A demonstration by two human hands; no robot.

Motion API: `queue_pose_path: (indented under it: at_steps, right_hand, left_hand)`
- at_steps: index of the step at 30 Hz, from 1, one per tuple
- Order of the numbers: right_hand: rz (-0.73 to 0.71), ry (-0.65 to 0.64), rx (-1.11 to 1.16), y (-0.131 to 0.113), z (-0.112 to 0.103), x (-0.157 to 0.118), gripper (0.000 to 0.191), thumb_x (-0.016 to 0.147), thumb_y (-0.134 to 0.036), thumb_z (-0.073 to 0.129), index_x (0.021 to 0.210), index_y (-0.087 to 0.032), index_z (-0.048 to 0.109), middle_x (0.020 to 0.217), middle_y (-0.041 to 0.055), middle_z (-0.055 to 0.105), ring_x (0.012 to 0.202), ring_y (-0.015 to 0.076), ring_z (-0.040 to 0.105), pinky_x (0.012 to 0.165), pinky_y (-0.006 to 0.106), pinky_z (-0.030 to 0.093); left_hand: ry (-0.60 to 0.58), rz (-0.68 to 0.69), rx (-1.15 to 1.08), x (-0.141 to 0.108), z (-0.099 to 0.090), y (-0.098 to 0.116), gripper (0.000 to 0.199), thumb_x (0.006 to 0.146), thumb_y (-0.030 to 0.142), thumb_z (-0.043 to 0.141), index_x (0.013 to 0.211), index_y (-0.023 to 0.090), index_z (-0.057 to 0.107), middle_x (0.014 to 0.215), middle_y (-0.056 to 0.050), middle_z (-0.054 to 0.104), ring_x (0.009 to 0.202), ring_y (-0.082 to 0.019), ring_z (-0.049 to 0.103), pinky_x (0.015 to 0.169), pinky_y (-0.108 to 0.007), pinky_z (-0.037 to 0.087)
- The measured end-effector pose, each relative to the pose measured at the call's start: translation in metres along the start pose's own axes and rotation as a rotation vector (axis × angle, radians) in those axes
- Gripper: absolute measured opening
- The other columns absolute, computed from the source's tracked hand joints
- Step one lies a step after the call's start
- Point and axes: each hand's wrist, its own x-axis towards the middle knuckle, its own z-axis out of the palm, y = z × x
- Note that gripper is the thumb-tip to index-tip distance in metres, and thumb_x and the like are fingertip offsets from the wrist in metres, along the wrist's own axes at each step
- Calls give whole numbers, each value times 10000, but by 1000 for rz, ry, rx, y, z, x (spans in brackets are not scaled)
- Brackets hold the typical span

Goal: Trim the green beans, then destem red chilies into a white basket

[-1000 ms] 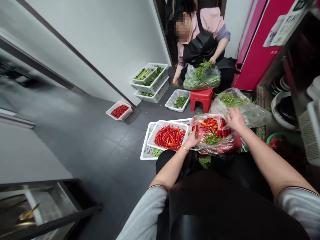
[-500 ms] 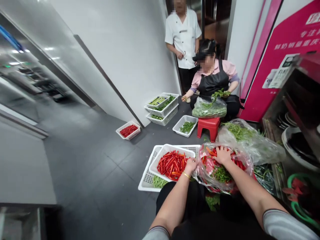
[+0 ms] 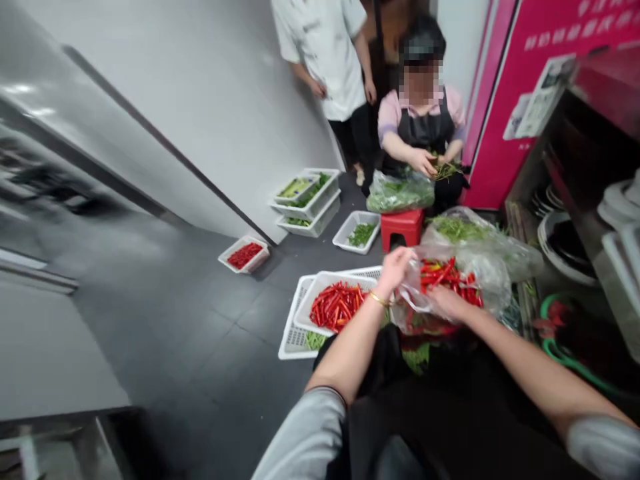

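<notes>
My left hand (image 3: 399, 265), a bracelet on its wrist, is closed on the gathered rim of a clear plastic bag (image 3: 493, 283). Red chilies (image 3: 453, 277) fill the upper part of the bag. Reaching into the bag's mouth, my right hand (image 3: 447, 301) lies against the chilies; its fingers are hidden by plastic and blur. Left of the bag, a white basket (image 3: 301, 313) holds a heap of red chilies (image 3: 337, 305). It rests on a larger white perforated tray (image 3: 289, 345) with green pods (image 3: 315, 341) in it.
Across from me a seated person (image 3: 425, 127) handles greens behind a red stool (image 3: 401, 227); another person (image 3: 325, 60) stands. White baskets (image 3: 313, 223) of vegetables are on the floor by the wall. A bag of greens (image 3: 520, 257) and a shelf with dishes (image 3: 570, 247) are at right.
My left hand has lifted the bag's rim up and away from me. My right hand has moved from lying spread on the chilies to lower in the bag. The seated person's hands have come together.
</notes>
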Motion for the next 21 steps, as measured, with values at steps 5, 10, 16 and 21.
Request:
queue_pose_path:
  at_steps: [5, 10, 16, 21]
  right_hand:
    - [-105, -158, -70, 12, -3, -29, 305, 932, -285, 500, 1131, -170, 700, 1084, 119, 673, 1036, 224, 615, 922, 314, 451]
    - [-4, -265, -154, 8, -8, -49, 273, 939, -273, 479, 1043, -189, 718, 1042, 100, 703, 947, 229, 660, 793, 301, 478]
    - [342, 53, -180, -7, -32, 3, 431, 1009, -409, 334, 1154, -167, 659, 1176, 148, 676, 1028, 264, 657, 855, 347, 488]
    - [476, -22, -139, -14, -28, 73, 496, 951, -420, 490, 1263, -53, 607, 1308, 257, 584, 1164, 332, 598, 931, 398, 476]
  left_hand:
    - [159, -197, 74, -27, -66, -29, 238, 828, 399, 618, 745, 176, 594, 506, 41, 347, 491, -98, 264, 546, -267, 262]
    - [113, -213, 172, -54, -84, -56, 309, 815, 406, 647, 642, 171, 542, 520, 32, 396, 505, -92, 292, 536, -265, 233]
    - [125, -117, 247, -56, -83, -50, 333, 792, 454, 671, 671, 149, 612, 510, 34, 436, 527, -102, 366, 547, -254, 298]
    - [135, -15, 283, -60, -90, -45, 357, 810, 495, 627, 748, 145, 667, 629, -6, 580, 598, -130, 484, 604, -259, 388]
